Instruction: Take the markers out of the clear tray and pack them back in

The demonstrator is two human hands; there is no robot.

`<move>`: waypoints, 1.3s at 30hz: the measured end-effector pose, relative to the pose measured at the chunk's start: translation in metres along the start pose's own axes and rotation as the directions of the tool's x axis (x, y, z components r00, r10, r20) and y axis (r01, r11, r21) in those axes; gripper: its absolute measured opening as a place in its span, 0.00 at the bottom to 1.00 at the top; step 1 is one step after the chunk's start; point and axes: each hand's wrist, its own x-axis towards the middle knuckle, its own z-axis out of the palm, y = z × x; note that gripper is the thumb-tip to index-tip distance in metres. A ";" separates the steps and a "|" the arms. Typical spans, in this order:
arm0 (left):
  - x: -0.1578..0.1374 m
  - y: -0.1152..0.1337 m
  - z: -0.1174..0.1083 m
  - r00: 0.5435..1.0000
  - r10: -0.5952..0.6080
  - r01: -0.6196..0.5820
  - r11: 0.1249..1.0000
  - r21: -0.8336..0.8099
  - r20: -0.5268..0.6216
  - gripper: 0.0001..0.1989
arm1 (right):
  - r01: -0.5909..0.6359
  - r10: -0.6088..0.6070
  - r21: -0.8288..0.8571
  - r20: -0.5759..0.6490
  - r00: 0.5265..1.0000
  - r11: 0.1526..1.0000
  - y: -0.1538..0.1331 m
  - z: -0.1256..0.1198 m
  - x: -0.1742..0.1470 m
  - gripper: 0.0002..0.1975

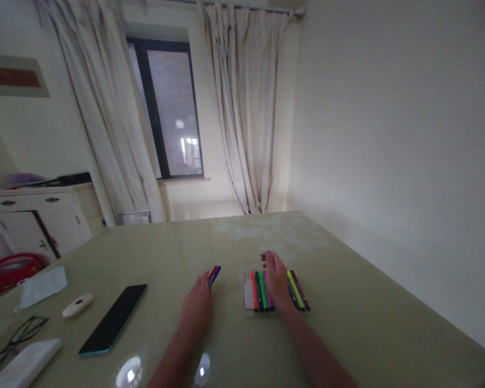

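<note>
A red marker and a blue marker (214, 276) stick out from the closed fingers of my left hand (197, 303), which is low over the table left of a clear plastic case (242, 293). Several coloured markers lie side by side in the case, among them an orange marker (254, 291), a green marker (263, 291) and a yellow marker (296, 291). My right hand (277, 280) is over the middle of this row and hides part of it. Its fingers are bent and slightly apart, with nothing visible between them. A pale strip of the case shows at its left end.
On the table's left side lie a black phone (113, 319), a white oval object (77, 305), a pale blue face mask (44, 287), glasses (24, 331) and a white box-like object (28, 364). A wall (388, 161) runs along the table's right edge.
</note>
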 end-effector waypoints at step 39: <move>-0.020 0.024 0.005 0.836 0.549 -0.515 0.798 -0.314 0.025 0.22 | 0.508 -0.119 -0.611 0.562 0.818 0.607 0.005 0.012 -0.008 0.13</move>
